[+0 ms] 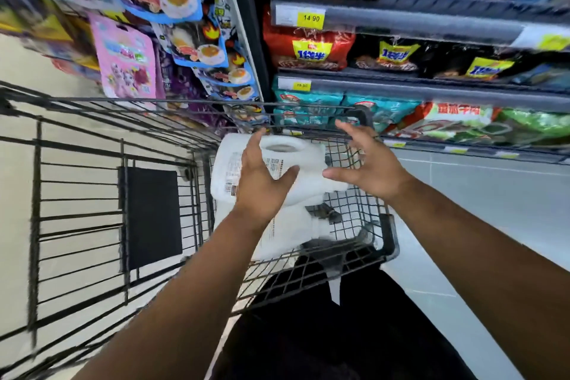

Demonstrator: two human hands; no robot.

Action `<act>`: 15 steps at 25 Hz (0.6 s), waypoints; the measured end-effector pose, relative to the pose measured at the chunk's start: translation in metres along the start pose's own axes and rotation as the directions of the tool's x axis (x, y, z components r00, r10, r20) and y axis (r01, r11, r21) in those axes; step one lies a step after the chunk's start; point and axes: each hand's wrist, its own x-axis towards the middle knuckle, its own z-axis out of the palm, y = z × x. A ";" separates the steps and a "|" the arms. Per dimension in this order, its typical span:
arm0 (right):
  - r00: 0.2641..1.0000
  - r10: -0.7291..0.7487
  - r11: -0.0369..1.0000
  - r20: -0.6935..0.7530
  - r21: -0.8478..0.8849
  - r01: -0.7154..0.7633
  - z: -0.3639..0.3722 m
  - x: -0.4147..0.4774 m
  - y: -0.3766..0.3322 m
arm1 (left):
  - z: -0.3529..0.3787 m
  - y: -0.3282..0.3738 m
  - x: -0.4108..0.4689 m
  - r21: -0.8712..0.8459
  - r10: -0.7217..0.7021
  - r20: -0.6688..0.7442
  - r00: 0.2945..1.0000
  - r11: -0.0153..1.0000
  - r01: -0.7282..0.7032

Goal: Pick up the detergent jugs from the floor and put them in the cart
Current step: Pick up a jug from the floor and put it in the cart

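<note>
Centre frame: in the wire cart [77, 194], the top jug [308, 160] lies on the lower jug [287, 231]. I see the left hand [262, 182], grip spread wide, over the top jug. The right hand [367, 163] is open beside it, holding nothing.

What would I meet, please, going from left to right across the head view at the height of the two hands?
cart's wire side → black panel → left hand → right hand → grey floor. The detergent jug overlaps the left hand, so it is left out.
</note>
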 end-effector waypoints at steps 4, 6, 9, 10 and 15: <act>0.984 -0.015 0.998 -0.178 0.059 0.026 -0.039 -0.045 -0.018 | 0.005 0.045 -0.011 0.036 0.140 0.118 0.983 0.989 -0.145; 0.957 -0.031 0.995 -0.289 0.080 0.056 -0.064 -0.072 -0.021 | 0.018 0.073 -0.022 0.037 0.219 0.193 0.956 0.972 -0.230; 0.876 0.002 0.993 -0.482 0.104 0.055 -0.106 -0.119 -0.010 | 0.053 0.119 -0.043 0.040 0.336 0.282 0.899 0.932 -0.361; 0.842 0.013 0.991 -0.539 0.120 0.062 -0.120 -0.136 -0.003 | 0.067 0.133 -0.051 0.039 0.367 0.316 0.875 0.916 -0.398; 0.709 0.082 0.979 -0.700 0.190 0.075 -0.183 -0.235 0.041 | 0.143 0.205 -0.108 -0.054 0.468 0.459 0.755 0.863 -0.502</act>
